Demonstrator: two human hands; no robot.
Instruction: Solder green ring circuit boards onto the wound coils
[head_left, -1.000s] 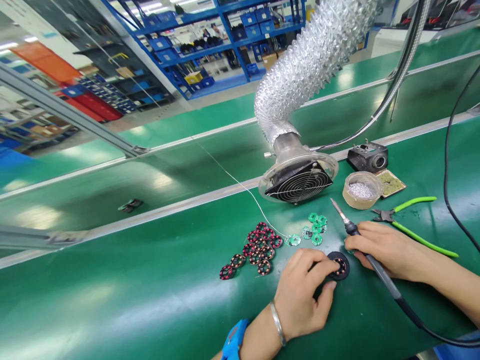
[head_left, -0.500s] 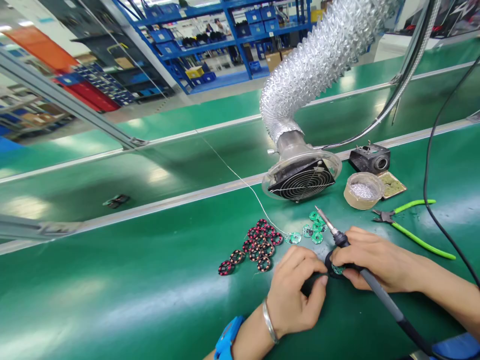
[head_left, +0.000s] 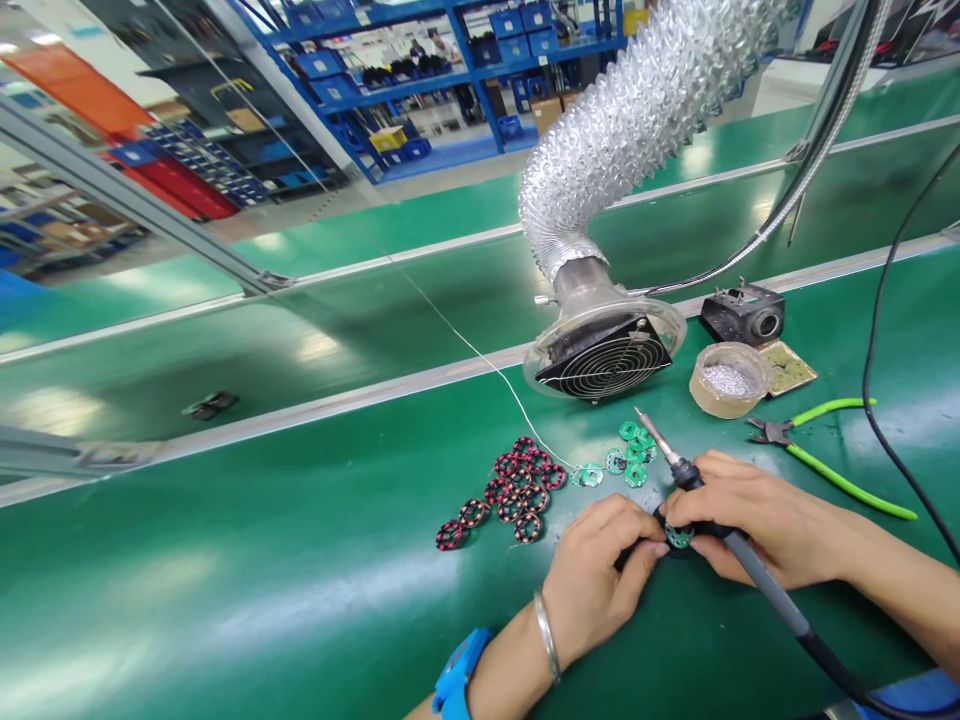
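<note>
My right hand [head_left: 757, 515] is closed around a soldering iron [head_left: 765, 585], its metal tip pointing up and to the far left. The fingertips of that hand also touch a small round green circuit board [head_left: 679, 536] that sits on a black round holder [head_left: 660, 514]. My left hand [head_left: 604, 565] is closed at the holder's left edge, thumb and fingers pinched on it. Most of the holder is hidden by both hands. Past them lie loose green ring-shaped boards [head_left: 634, 452] and, to the left, a cluster of black rings wound with copper wire [head_left: 517, 490].
A fume extractor [head_left: 607, 355] on a silver duct [head_left: 600, 170] hangs beyond the boards. To the right are a round tub of silvery bits [head_left: 729, 380], a sponge tray [head_left: 787, 368], a black stand [head_left: 742, 314] and green-handled cutters [head_left: 832, 455]. Solder wire [head_left: 480, 357] stretches across the bench.
My left hand has moved slightly right, its thumb now closer to the green board. The board shows a little more between the hands. The soldering iron stays in my right hand.
</note>
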